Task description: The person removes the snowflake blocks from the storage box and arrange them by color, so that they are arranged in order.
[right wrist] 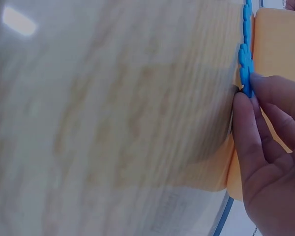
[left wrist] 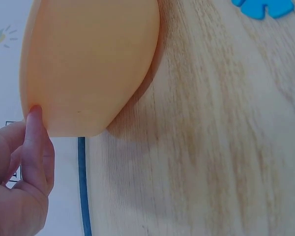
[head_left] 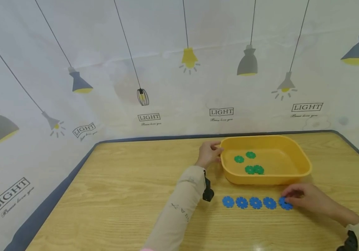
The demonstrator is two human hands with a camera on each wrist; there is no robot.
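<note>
My left hand (head_left: 208,153) grips the left rim of a yellow plastic basin (head_left: 270,179), thumb on one side and fingers on the other, as the left wrist view also shows. Inside the basin lie several green flower-shaped discs (head_left: 239,159), two of them overlapping. In front of it, several blue flower-shaped discs (head_left: 255,203) form a row on the table. At the row's right end my right hand (head_left: 312,200) pinches the last blue flower-shaped disc (right wrist: 245,73) between thumb and fingers. Part of that disc is hidden by the fingertips.
The wooden table (head_left: 119,191) has a dark edge, and a wall covering (head_left: 166,69) printed with lamps rises behind it. A dark wrist device (head_left: 208,191) sits on the left sleeve, close to the row's left end.
</note>
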